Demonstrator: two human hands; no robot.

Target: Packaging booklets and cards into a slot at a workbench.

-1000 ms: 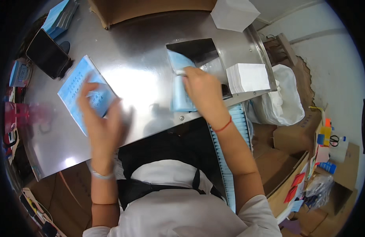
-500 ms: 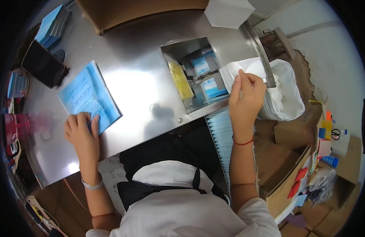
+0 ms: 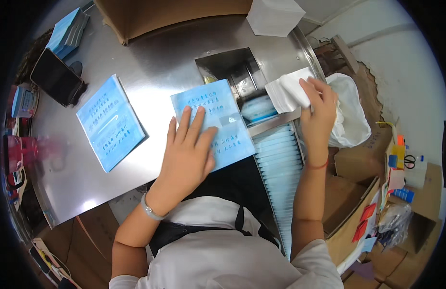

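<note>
My left hand lies flat with its fingers spread on a light-blue printed packet at the table's near edge. That packet partly covers a rectangular opening in the metal tabletop. At the opening's right rim lies a stack of folded white paper slips. The fingers of my right hand are pinched at the stack's right end, on a white paper slip. Further left, a stack of similar blue packets lies flat, untouched by either hand.
A black phone leans on a stand at the far left, near more blue packets. A cardboard box stands at the back. Right of the table is a white bin liner; a row of blue packets sits below the edge.
My left hand has left the left-hand stack and moved right, onto a blue packet now lying across the opening. My right hand has shifted slightly right along the white slips.
</note>
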